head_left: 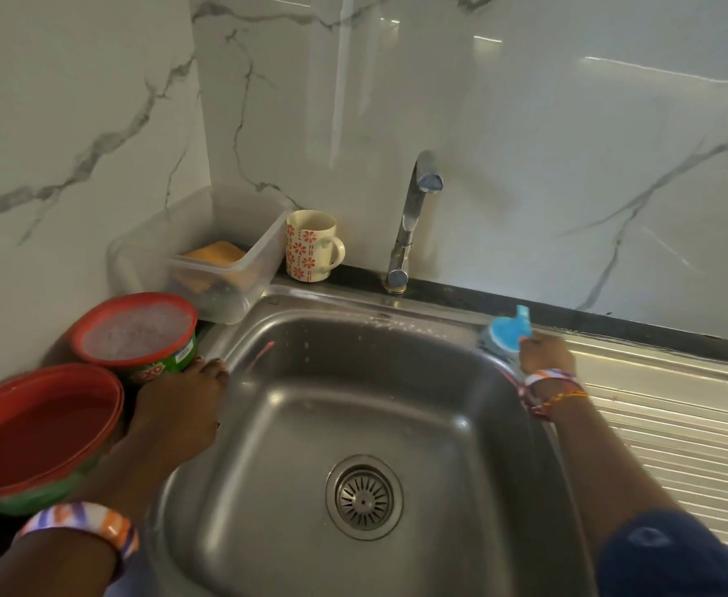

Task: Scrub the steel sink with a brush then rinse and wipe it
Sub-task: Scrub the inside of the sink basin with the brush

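Note:
The steel sink (439, 424) fills the middle of the head view, with a round drain strainer (364, 497) in its floor. My right hand (545, 353) grips a blue brush (504, 333) and holds it on the sink's back right rim corner, where water droplets lie. My left hand (172, 407) rests with straight fingers on the sink's left rim, next to a red-rimmed tub of scouring paste (138, 333). A chrome tap (414, 217) stands behind the basin; no water runs from it.
The tub's red lid (39, 433) lies at the near left. A clear plastic box (220, 252) with sponges and a flowered mug (310, 245) stand at the back left. The ribbed drainboard (663, 424) extends right. Marble wall behind.

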{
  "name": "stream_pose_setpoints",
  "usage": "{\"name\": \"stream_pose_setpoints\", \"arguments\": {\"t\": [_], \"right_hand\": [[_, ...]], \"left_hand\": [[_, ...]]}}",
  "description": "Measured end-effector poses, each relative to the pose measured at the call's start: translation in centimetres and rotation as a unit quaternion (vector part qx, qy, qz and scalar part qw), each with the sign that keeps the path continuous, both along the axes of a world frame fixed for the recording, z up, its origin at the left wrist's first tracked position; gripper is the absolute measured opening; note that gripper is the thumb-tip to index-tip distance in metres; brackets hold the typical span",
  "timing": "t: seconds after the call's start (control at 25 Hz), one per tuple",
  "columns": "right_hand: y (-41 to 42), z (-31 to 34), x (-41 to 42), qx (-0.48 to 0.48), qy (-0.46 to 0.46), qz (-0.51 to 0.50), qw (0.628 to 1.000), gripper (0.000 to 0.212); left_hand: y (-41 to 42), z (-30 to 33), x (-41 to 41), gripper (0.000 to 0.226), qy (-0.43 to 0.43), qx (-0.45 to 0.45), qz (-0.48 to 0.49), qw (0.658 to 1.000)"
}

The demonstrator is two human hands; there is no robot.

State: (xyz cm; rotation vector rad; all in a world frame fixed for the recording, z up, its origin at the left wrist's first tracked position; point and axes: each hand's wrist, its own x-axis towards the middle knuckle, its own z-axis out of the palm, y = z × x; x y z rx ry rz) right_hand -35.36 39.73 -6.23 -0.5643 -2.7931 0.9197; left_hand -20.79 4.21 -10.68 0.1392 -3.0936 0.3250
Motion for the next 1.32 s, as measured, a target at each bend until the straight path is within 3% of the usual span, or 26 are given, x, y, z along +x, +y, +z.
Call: {"name": "stream_pose_setpoints", "arguments": {"t": [0.12,0.24,0.36,0.48,0.6,0.72,0.8,0.96,1.2,1.32], "right_hand": [[0.7,0.4,0.4,-0.029,-0.011,0.024,0.999,0.033],[-5.4,-0.2,3.5,-0.163,-0.058,0.154,0.973,0.022],[-13.0,1.9,7.4,-0.269,-0.112,0.326,0.9,0.021],[-19.8,4.9,9.3,-0.326,-0.09,0.455,0.824,0.028],[-26.5,5.6,9.6,-0.236,-0.039,0.529,0.814,0.029],[-31.2,4.7,8.4,0.016,0.011,0.571,0.821,0.031],[-32.7,4.0,7.7,0.098,-0.007,0.563,0.821,0.033],[-33.3,3.4,7.5,0.127,-0.018,0.569,0.812,0.032],[-31.8,7.3,7.2,-0.031,0.072,0.559,0.825,0.032],[-31.3,6.2,8.1,0.017,0.053,0.562,0.825,0.034]], "left_hand": [[0.5,1.8,0.6,0.065,-0.016,0.005,-0.021,1.0],[0.5,3.2,2.2,0.051,-0.015,0.093,-0.038,0.995],[1.1,3.8,4.8,0.048,0.0,0.179,-0.01,0.984],[0.2,5.1,7.2,0.051,0.073,0.148,0.038,0.986],[-1.8,5.0,7.4,0.06,0.073,0.07,0.086,0.991],[-2.1,5.0,6.3,0.061,0.05,0.035,0.095,0.994],[-1.8,5.2,5.6,0.056,0.06,0.019,0.091,0.994],[-2.0,5.1,5.1,0.054,0.057,0.021,0.101,0.993],[-2.3,4.7,5.3,0.059,0.041,0.03,0.102,0.993],[-2.1,5.1,5.4,0.058,0.021,0.049,0.113,0.992]]}}
